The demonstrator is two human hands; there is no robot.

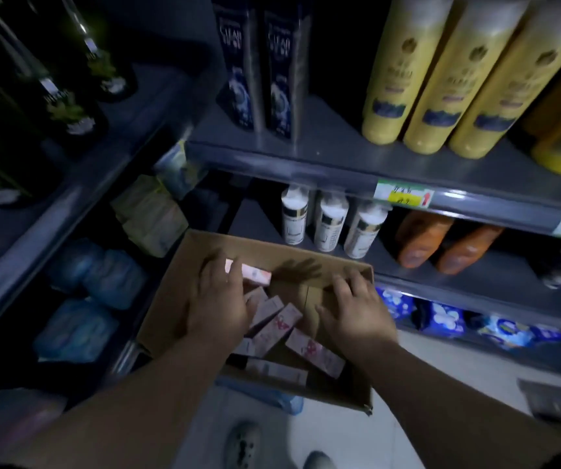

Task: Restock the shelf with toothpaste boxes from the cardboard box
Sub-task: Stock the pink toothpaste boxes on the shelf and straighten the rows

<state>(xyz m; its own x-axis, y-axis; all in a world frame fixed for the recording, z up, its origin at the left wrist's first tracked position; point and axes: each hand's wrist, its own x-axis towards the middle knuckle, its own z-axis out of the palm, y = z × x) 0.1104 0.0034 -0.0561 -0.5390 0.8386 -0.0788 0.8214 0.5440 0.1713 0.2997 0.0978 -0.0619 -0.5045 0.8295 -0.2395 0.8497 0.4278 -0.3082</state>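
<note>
Looking down into the cardboard box [167, 299], we find our left hand [220, 301] at its far left corner, fingers [213, 265] curled over one toothpaste box [253, 275], which it appears to grip by the left end. That box lies with its long axis left to right, its free end pointing right toward the middle of the cardboard box. Just near and right of it, the loose boxes [274, 328] lie in a jumble, most slanting from near left to far right. Our right hand [357, 314] rests on bare cardboard by the right wall, fingers spread and straight, holding nothing. We judge the left hand the one to lift; the shelf [272, 164] lies beyond the far wall.
</note>
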